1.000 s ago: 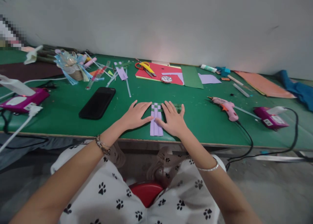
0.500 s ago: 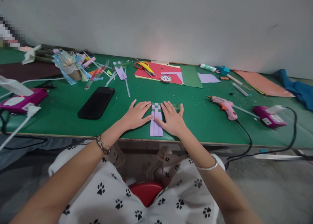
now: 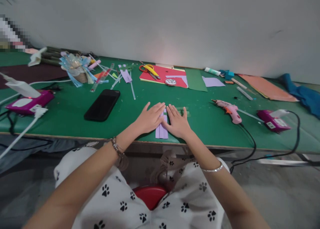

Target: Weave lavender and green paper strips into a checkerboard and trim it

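Purple paper strips (image 3: 161,132) lie side by side near the table's front edge, pointing away from me. Green paper strips (image 3: 183,111) cross them at the far end and stick out to the right. My left hand (image 3: 150,118) lies flat over the left part of the purple strips, fingers stretched out and covering much of the woven end. My right hand (image 3: 178,121) rests flat along their right side, fingers straight and thumb spread. The two hands nearly meet over the strips. Neither hand grips anything.
A black phone (image 3: 102,105) lies to the left. A pink glue gun (image 3: 228,110) and a purple power socket (image 3: 273,120) with cables are on the right. Behind are yellow-handled scissors (image 3: 151,70), red paper (image 3: 160,76), a green sheet (image 3: 196,79) and another purple woven piece (image 3: 125,74).
My left hand has slid right, over the purple strips, and now covers more of them and the woven end. My right hand has hardly moved. The view has shifted slightly.
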`<state>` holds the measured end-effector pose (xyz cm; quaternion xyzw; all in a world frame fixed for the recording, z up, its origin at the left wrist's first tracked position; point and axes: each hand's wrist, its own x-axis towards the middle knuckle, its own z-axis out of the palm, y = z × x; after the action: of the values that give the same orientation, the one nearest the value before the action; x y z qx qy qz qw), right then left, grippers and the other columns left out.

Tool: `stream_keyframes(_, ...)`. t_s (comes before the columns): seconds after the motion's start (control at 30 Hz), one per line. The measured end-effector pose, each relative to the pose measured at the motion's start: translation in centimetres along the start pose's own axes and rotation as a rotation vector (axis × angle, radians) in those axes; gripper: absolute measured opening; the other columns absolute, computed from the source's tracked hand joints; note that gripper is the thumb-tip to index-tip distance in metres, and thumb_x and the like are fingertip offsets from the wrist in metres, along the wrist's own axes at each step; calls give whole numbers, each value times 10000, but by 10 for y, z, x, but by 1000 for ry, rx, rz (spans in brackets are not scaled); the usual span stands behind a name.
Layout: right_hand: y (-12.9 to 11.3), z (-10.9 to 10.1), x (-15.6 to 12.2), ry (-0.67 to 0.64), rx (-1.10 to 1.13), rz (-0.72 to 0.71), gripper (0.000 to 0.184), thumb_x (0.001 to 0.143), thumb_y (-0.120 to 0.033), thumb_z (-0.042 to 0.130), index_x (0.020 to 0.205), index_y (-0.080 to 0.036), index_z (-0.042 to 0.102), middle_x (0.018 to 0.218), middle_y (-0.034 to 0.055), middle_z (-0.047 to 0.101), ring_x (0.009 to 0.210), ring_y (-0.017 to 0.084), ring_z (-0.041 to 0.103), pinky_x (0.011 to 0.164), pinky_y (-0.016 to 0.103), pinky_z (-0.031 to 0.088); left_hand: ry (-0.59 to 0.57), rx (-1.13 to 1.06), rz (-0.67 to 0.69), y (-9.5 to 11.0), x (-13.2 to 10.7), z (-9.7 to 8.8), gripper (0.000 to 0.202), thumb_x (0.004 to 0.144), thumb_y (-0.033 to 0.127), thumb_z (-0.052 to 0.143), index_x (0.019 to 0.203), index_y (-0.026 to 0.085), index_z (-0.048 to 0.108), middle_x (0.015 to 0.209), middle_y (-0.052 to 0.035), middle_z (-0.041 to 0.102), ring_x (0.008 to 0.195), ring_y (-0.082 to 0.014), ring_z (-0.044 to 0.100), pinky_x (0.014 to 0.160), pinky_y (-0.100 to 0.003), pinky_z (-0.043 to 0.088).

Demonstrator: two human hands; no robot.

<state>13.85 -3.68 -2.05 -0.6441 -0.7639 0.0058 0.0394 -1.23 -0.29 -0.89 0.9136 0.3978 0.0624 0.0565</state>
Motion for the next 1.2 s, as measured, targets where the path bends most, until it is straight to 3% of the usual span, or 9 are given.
stream_keyframes(0.2,6,-8,-3,50,54,74,560,858,-229,172,1392,-130,308,1465,89,278,1347,197,250,1076,549,76,-9,26,-36,29,7,0,512,934,270,205,1404,72,247,1468,-92,263,1358,-188,221,1120,-415,133)
stream_keyframes(0.33,9,-10,-6,7,13,95,555,871,-289,201,1385,-117,323,1471,83,252,1358,195,219,1082,528,88,-41,35,-99,35,6,7,529,928,283,228,1396,40,260,1473,-116,244,1359,-203,216,1119,-380,160)
stream_keyframes(0.5,8,-8,-6,-24,-9,113,555,891,-352,195,1393,-148,314,1471,70,252,1355,196,227,1083,517,100,-34,20,-162,36,6,13,531,915,277,232,1401,66,266,1471,-113,252,1353,-225,232,1116,-416,162)
stream_keyframes(1.2,10,-3,-8,10,-4,217,604,899,-487,176,1393,-166,315,1475,61,252,1355,215,226,1076,523,145,-7,12,-188,36,6,16,522,917,309,248,1395,106,297,1469,-92,270,1361,-234,209,1108,-453,176)
